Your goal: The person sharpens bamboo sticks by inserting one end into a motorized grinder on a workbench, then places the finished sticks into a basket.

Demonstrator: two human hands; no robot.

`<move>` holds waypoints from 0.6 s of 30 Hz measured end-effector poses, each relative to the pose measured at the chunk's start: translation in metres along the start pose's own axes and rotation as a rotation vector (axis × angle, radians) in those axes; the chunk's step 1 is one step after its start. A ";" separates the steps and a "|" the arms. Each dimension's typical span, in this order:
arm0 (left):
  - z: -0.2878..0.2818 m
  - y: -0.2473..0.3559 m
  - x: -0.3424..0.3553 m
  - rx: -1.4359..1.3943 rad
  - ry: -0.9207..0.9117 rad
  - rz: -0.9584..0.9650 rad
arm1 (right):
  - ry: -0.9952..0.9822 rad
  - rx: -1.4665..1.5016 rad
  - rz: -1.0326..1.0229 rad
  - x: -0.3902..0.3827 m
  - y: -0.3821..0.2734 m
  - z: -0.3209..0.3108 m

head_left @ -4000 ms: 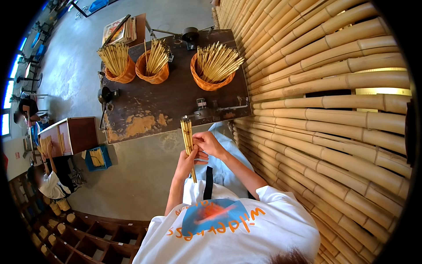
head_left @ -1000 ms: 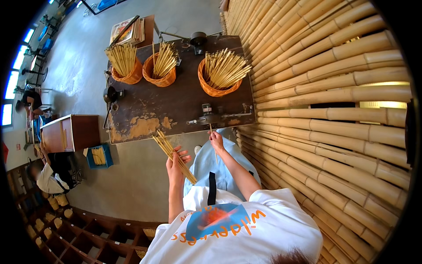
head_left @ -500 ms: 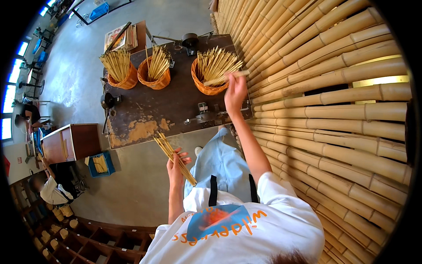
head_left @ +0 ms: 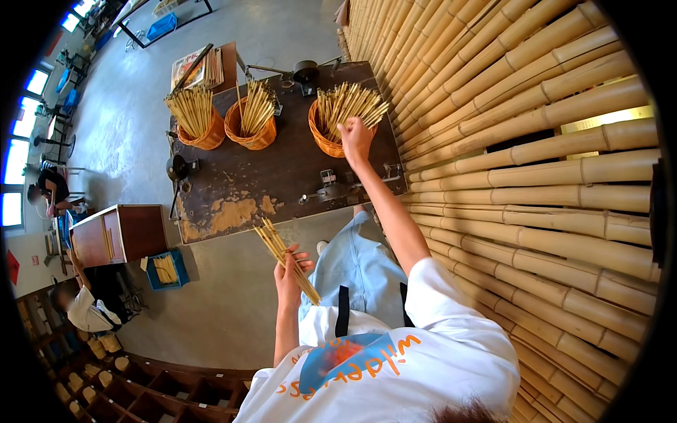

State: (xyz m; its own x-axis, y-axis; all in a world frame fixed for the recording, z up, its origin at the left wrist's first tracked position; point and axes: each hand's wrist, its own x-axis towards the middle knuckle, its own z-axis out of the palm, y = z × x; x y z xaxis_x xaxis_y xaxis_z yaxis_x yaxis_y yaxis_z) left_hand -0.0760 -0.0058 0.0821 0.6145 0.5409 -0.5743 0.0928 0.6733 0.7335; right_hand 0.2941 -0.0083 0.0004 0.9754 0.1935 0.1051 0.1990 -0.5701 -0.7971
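My left hand [head_left: 291, 271] holds several thin bamboo sticks [head_left: 273, 240] in a slanting bundle over my lap, some fingers partly spread behind them. My right hand [head_left: 356, 141] reaches forward over the dark worn table [head_left: 275, 176] to the right wicker basket [head_left: 323, 137] full of similar sticks, its fingers curled at their lower part; what exactly they grip is hidden. Two more wicker baskets of sticks, the middle one [head_left: 250, 135] and the left one [head_left: 204, 134], stand farther left. A small metal fixture [head_left: 328, 187] is on the table's near right.
A bamboo-pole wall [head_left: 536, 197] runs along my right. Left are a wooden cabinet [head_left: 134, 233], a blue crate of sticks [head_left: 163, 271], and two people at work [head_left: 84, 310] [head_left: 53, 187]. Papers [head_left: 197, 67] lie beyond the table; a cubbyhole shelf [head_left: 176, 388] is at lower left.
Four seconds ago both hands were on the bundle. My right hand then held a single stick low and moved it up to the right basket; my left hand stays low with the bundle.
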 end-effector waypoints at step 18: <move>0.021 -0.021 0.017 0.069 -0.115 -0.080 | -0.589 0.916 0.374 -0.207 -0.033 -0.124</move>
State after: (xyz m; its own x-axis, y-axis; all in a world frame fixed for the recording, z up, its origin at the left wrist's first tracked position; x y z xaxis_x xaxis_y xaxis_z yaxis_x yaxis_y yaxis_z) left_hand -0.0512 -0.0212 0.0650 0.6881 0.4232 -0.5894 0.1962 0.6736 0.7126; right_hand 0.0974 -0.1281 0.0789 0.7154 0.6153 -0.3312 -0.4721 0.0763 -0.8782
